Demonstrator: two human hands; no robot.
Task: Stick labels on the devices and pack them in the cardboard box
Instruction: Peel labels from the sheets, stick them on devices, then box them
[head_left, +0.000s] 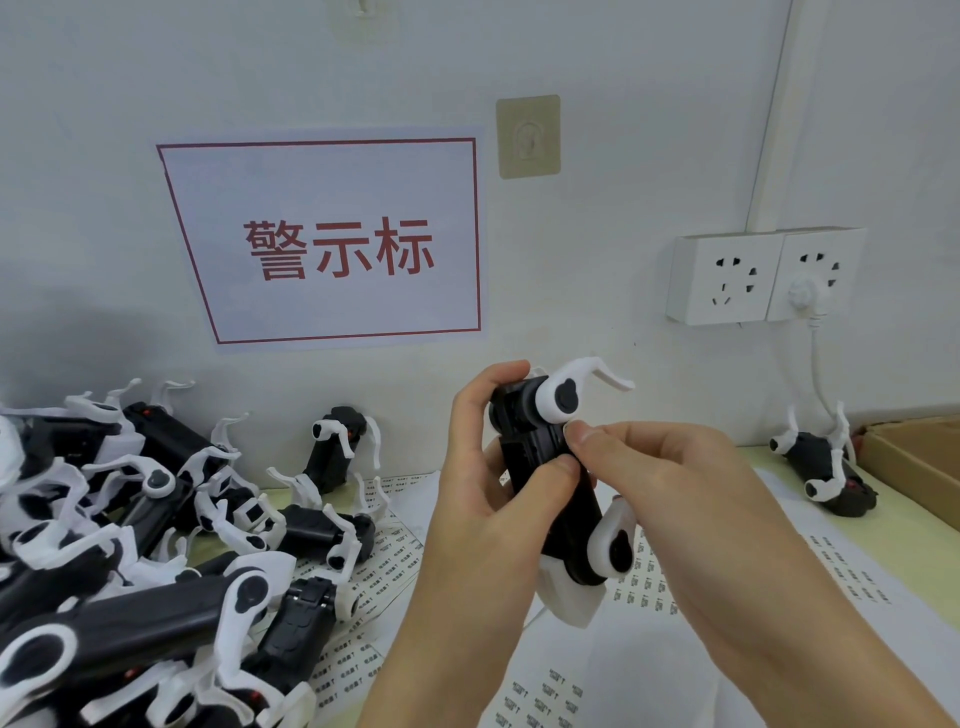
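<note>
One device (550, 478), black in the body with white curved arms at either end, is held up in front of us over the label sheets (675, 597), below and to the right of the wall sign (332, 241). Our left hand (483, 483) is wrapped round its black midsection, fingers curled over the top edge and thumb pressed on the near face. Our right hand (670, 467) has its thumb and forefinger closed together against the body just under the upper white arm; we judge a label is being pressed on there, though the label itself is too small to make out. The device reads as rigid moulded plastic and light enough for one hand; the thin white arms look the likeliest part to snap or catch, so we would grip the black body and leave those arms alone. The smooth casing may slip, which favours a full wrap of the fingers. Left of the held device lies a tangled pile of devices (156, 545), whose hooked arms could snag on lifting. To its right one more unit (821, 475) rests near the cardboard box (914, 462), only a corner of which shows at the frame edge. Wall sockets (763, 275) sit to the right of the sign.
</note>
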